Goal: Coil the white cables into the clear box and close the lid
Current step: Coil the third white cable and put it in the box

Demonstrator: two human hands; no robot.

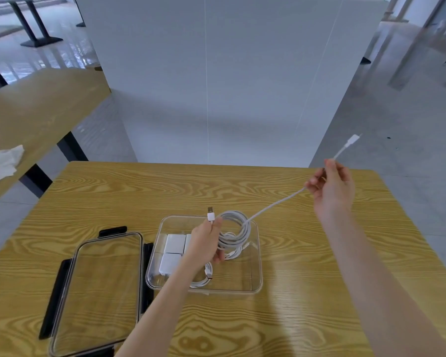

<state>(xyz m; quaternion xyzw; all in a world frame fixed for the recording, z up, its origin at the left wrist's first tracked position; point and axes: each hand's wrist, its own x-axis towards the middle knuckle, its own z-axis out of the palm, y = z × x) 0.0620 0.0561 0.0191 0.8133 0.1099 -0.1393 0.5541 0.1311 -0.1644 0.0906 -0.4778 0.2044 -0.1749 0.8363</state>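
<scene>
Box [255, 284] at table [294, 318] centre, lid [98, 287] flat at its nine o'clock, chargers [174, 244] and coiled cable [204, 278] inside, left hand [206, 240] over box with cable loops [236, 233], right hand [331, 189] at two o'clock.

A crumpled white tissue [3, 161] lies on the wooden bench [36, 112] at left. White charger blocks [175, 244] sit side by side behind a white partition's [216, 73] near table [294, 318].

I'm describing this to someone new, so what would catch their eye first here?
The white cable, stretched from a coil in the left hand over the clear box up to the raised right hand. Next, the lid lying off, left of the box.
</scene>
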